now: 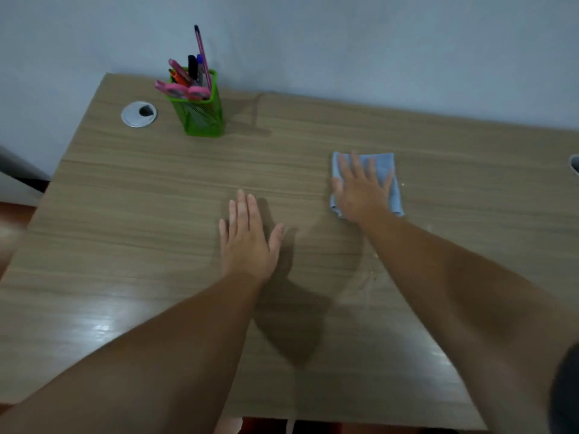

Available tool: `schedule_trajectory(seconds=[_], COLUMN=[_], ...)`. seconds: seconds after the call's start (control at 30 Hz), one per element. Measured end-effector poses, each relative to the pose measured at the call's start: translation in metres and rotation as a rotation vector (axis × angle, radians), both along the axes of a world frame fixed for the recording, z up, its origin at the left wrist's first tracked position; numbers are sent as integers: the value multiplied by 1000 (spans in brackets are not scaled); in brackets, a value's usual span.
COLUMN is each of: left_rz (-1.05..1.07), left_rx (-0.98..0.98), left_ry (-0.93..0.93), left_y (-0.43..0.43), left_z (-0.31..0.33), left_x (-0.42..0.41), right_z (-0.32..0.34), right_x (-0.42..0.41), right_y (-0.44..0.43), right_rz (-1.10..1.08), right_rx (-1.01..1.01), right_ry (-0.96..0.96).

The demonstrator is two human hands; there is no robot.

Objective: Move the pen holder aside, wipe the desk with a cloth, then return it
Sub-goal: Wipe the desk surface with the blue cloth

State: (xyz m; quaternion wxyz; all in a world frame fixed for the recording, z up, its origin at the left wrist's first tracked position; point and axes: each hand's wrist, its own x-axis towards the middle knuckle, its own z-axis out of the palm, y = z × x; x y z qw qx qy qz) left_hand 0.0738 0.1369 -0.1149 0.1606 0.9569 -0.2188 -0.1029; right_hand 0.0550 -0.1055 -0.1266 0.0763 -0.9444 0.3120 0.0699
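A green mesh pen holder (202, 112) full of pens and pink scissors stands upright at the desk's back left, near the wall. A folded light blue cloth (383, 166) lies flat on the wooden desk (125, 214) right of centre. My right hand (360, 189) presses flat on the cloth with fingers spread, covering most of it. Resting palm-down on the bare desk near the middle is my left hand (247, 239), its fingers straight and holding nothing. Both forearms reach in from the near edge.
A round silver cable grommet (138, 114) is set in the desk left of the pen holder. A pale wall runs along the desk's back edge. A grey rounded object (575, 164) shows at the right frame edge. Floor shows past the left edge.
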Motion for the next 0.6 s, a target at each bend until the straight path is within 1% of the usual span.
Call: schedule_trajectory(seconds=[0.1,0.2,0.27,0.37,0.43,0.6], left_rz=[-99,-131,-124,-108,-101,-69], left_rx=[94,116,134,145,147,118], left_ry=[-55,-74,-71,-65,-65,-57], left_y=[3,3,2,3,2,-8], left_z=[-10,-13,-14,-14,-13,-6], left_x=[-5,-4,-3,-3,-2,-8], right_z=[2,3,2,1,-1,-4], right_x=[-63,-115,-131,-124,-107,-58], right_y=[-18,5,31,66,71,32], right_rz=[-74,-66,-30,31,75,220], right_rx=[13,33,40,60,67,79], right_ry=[11,44,49,17,-18,-26])
